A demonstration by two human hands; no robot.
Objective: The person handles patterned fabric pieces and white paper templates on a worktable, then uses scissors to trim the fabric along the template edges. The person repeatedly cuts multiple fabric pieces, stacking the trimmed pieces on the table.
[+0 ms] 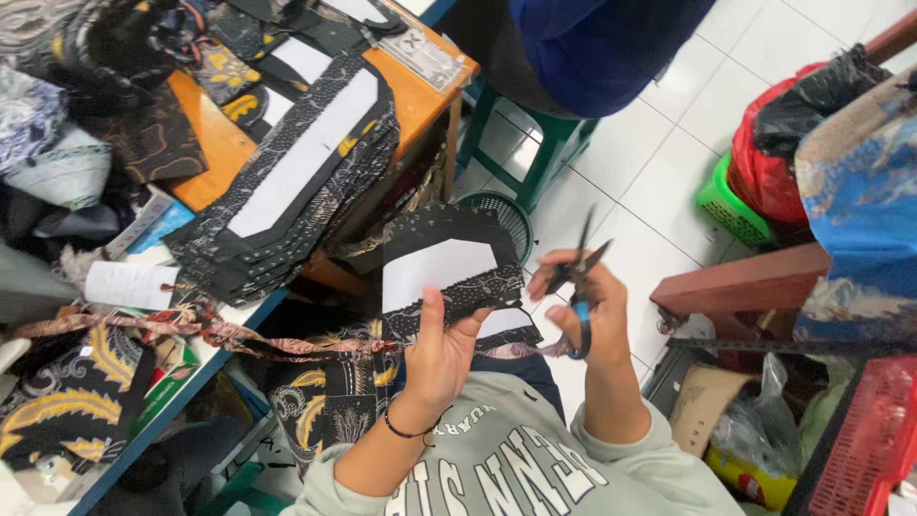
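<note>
My left hand (437,355) holds up a black patterned fabric piece with a white interfacing panel (447,268), thumb pressed on its lower edge. My right hand (590,304) grips a pair of small scissors with blue handles (580,282), blades parted and pointing up, just right of the fabric piece. Both hands are over my lap, where more black and yellow batik cloth (330,397) lies.
A stack of similar black fabric pieces with white panels (296,177) lies on the orange table (224,143) at left. A green stool (535,153) with a seated person in blue, a green mesh bin (501,212), bags and a red crate (864,444) crowd the right.
</note>
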